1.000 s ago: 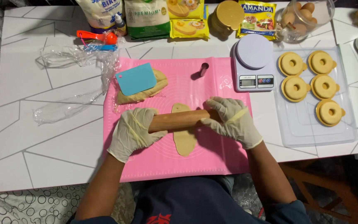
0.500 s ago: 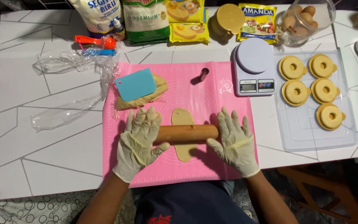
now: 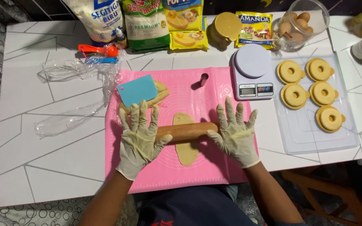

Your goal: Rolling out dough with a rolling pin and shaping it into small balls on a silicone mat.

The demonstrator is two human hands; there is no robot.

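Note:
A wooden rolling pin [image 3: 187, 131] lies crosswise on an elongated strip of pale dough [image 3: 187, 153] in the middle of a pink silicone mat [image 3: 181, 178]. My gloved left hand [image 3: 139, 140] presses flat on the pin's left end, fingers spread. On the pin's right end rests my gloved right hand [image 3: 233, 134], also flat with fingers apart. Neither hand wraps around the pin. Behind the left hand, a blue plastic scraper [image 3: 137, 90] lies on a lump of dough [image 3: 162, 91].
A small metal cutter [image 3: 204, 79] stands on the mat's far part. To the right are a white kitchen scale [image 3: 253, 71] and a clear tray [image 3: 315, 140] with several ring doughnuts. Crumpled plastic wrap [image 3: 76, 96] lies left. Bags, packets and an egg jar [image 3: 302, 21] line the back.
The pin rolled toward me over the dough, which grew longer. My hands went from curled around the pin's ends to flat palms with spread fingers.

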